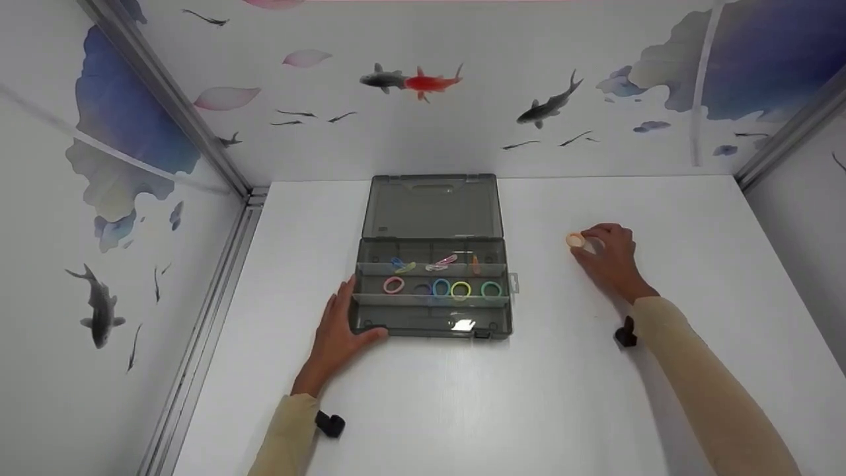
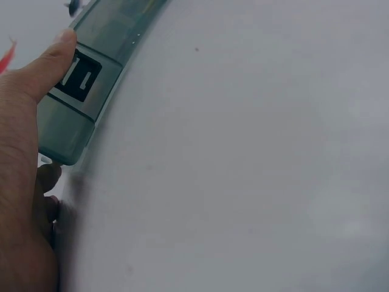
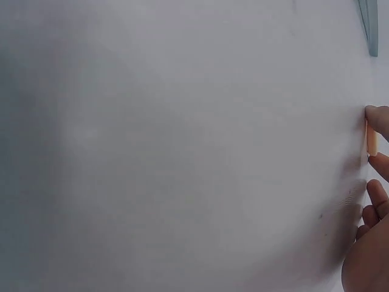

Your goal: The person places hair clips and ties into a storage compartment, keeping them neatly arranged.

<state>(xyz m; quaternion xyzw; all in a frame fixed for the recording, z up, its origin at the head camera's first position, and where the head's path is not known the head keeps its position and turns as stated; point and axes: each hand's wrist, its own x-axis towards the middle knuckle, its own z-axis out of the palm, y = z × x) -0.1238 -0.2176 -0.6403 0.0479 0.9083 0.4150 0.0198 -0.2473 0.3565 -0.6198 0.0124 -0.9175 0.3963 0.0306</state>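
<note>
A grey see-through divider case (image 1: 410, 320) lies with its lid (image 1: 433, 208) swung back. My left hand (image 1: 337, 337) rests at its front left corner, fingers along the left side and thumb against the front wall by the latch (image 2: 79, 76). Off to the right, my right hand (image 1: 613, 259) pinches a pale orange ring (image 3: 372, 141) between thumb and fingertips, close to the table. The middle compartment holds several rings, among them a pink ring (image 1: 386, 285), a yellow ring (image 1: 461, 298) and a green ring (image 1: 484, 291). Small coloured clips (image 1: 441, 263) lie in the rear compartment.
The white table (image 1: 423, 410) ends at a back wall (image 1: 317, 152) printed with fish and petals. A metal frame post (image 1: 218, 284) runs along the left edge. Black wrist mounts (image 1: 330, 424) sit by both sleeves.
</note>
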